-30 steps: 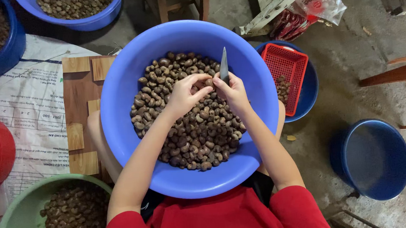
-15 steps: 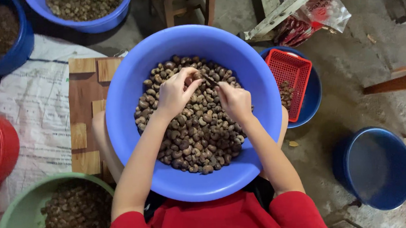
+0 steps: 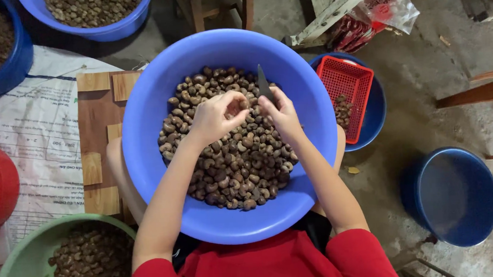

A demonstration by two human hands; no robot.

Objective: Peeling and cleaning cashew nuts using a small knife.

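- Since half a second ago, the knife (image 3: 263, 85) has tipped back up in the right hand (image 3: 282, 112), blade pointing far; before, it lay low among the nuts.
- Head view: left hand (image 3: 216, 116) pinches one nut (image 3: 239, 105) above the large blue basin (image 3: 142, 116).
- Right hand is closed round the knife handle.
- Nuts look small, hard and light, likely to roll; pinch one by its sides.

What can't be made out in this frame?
Head view only:
- Nut in left hand: hidden by curled fingers.
- Knife handle: hidden inside right hand.
- Basin bottom: covered by nuts.
- Red tub, green tub: cut by frame edges.
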